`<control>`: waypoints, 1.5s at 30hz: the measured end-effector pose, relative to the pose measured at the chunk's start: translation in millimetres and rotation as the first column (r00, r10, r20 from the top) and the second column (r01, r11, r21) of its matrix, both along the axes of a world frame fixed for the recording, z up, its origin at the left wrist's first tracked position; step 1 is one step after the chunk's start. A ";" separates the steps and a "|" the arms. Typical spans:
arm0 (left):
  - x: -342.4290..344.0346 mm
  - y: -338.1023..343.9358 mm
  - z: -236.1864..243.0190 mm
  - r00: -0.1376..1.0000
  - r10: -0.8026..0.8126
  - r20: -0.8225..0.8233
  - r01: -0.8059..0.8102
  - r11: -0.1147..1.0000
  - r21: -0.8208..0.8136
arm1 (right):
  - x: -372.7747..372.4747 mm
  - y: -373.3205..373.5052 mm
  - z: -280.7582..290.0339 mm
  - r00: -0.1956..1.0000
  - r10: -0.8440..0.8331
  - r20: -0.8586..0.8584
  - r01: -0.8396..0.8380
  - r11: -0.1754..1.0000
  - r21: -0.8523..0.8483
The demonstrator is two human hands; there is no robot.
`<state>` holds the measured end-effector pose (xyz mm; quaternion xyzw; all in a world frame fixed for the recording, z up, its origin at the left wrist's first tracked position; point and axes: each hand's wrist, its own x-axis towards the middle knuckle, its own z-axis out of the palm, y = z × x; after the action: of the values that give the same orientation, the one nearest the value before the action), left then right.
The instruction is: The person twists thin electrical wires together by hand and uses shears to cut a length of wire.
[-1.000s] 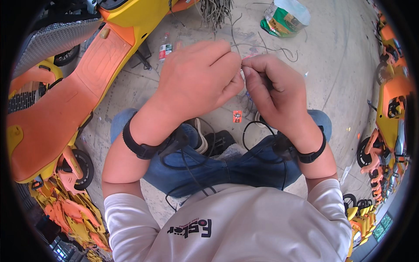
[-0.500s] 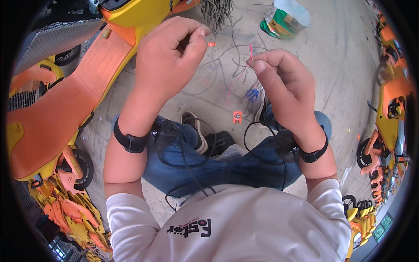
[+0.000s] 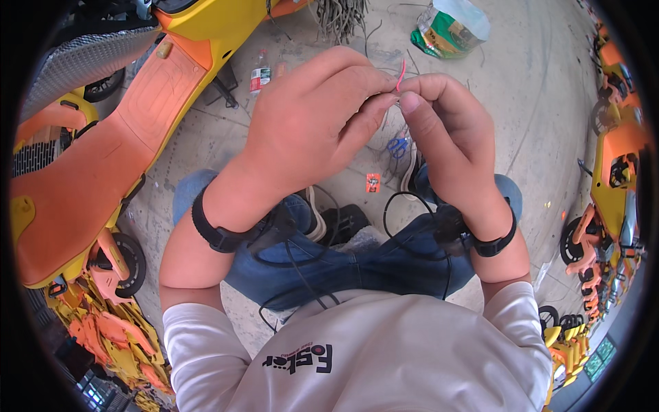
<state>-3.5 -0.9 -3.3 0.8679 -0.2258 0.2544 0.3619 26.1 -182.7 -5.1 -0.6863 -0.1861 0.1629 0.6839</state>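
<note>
A short pink wire (image 3: 401,72) stands up from the pinched thumb and forefinger of my right hand (image 3: 449,137). My left hand (image 3: 302,123) is closed beside it, fingertips meeting those of the right at the wire's lower end; what they grip is too small to make out. Blue-handled scissors (image 3: 398,146) lie low beneath the hands, among thin dark strands near my right shoe. A small orange card (image 3: 373,182) lies on the floor between my feet.
A yellow-and-orange scooter (image 3: 103,158) fills the left, with piled body parts (image 3: 117,336) behind. More scooters (image 3: 614,192) line the right. Ahead on the floor (image 3: 528,130) are a grey cord bundle (image 3: 336,17), a green-white bag (image 3: 449,31) and a plastic bottle (image 3: 260,81).
My left hand swung up and left, away from the right, and has now come back to its fingertips. The pink wire, hidden at first, now shows above the right fingertips.
</note>
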 end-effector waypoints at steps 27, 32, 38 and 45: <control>3.7 -11.1 -7.6 0.983 0.112 0.145 -0.140 0.971 0.196 | 4.9 2.0 -9.0 0.815 0.048 0.577 0.145 0.948 -0.284; 3.3 -12.1 -5.7 0.986 0.137 0.089 -0.152 0.971 0.185 | 3.3 3.3 -10.7 0.864 -0.001 0.503 0.130 0.966 -0.222; 6.3 -7.0 -6.9 0.977 0.194 0.088 -0.205 0.969 0.140 | 0.8 2.3 -5.3 0.890 0.040 0.454 0.092 0.960 -0.266; 6.3 15.5 0.5 0.963 0.154 -0.220 -0.168 0.985 -0.046 | 2.4 0.2 -2.1 0.996 0.064 0.067 -0.058 0.994 -0.091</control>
<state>2.8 14.6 -2.8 0.8939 -0.1054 0.1943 0.3900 28.5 -182.6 -7.2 -0.7153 -0.2232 0.1676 0.6407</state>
